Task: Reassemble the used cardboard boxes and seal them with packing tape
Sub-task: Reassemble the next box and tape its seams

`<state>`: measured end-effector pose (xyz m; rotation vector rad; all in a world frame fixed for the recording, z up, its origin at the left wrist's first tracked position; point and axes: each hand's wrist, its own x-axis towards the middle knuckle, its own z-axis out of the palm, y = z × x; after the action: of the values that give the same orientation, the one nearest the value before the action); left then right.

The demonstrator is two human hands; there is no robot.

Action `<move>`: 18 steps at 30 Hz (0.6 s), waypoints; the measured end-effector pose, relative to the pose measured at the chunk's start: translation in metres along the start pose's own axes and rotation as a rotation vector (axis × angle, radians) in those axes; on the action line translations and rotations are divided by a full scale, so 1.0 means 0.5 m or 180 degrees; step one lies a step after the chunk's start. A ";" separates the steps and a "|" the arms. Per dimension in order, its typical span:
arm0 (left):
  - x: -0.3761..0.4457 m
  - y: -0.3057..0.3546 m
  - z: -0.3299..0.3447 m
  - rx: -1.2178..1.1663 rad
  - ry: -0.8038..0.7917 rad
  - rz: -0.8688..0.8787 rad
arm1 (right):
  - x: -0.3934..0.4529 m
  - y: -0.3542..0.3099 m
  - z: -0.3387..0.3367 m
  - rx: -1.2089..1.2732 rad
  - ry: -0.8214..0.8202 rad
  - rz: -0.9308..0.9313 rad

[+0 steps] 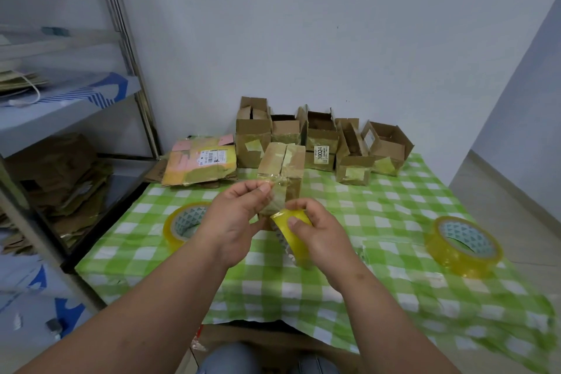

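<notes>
While the right hand (315, 231) grips the tape roll (291, 231) and the left hand's (239, 216) fingers (264, 188) pinch its pulled-out end, the closed box (282, 167) stands mid-frame on the bench (394, 206). Taping looks underway; next, the strip needs pressing along the flap seam.

Left hand (235, 222): bare, no glove, ring or watch.
Right hand (318, 229): bare, short nails.
Forearms: bare, no sleeves in view.
Legs: blue-grey denim trousers (230, 358) at the bottom edge.
</notes>
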<state>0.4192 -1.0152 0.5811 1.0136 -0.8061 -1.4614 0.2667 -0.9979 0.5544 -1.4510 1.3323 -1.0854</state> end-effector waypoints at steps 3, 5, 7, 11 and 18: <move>0.005 -0.007 -0.001 0.0143 0.0338 0.0102 | 0.005 -0.005 -0.005 0.0154 0.0192 -0.0006; 0.003 -0.014 -0.004 0.0562 0.0546 0.0300 | 0.011 -0.003 -0.006 0.0030 0.0274 0.0049; -0.002 -0.017 -0.006 0.1063 0.0595 0.0605 | 0.018 0.003 -0.010 -0.0082 0.0335 0.0086; 0.002 -0.021 -0.003 0.2879 0.0607 0.1389 | 0.029 -0.006 -0.025 -0.0437 0.0594 -0.0072; 0.074 0.018 -0.020 0.3591 0.0739 0.1960 | 0.065 -0.025 -0.101 -0.0803 0.1568 -0.0065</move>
<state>0.4319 -1.0527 0.5797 1.5057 -1.6432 -0.2643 0.2225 -1.0314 0.5807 -1.4278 1.8569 -1.3863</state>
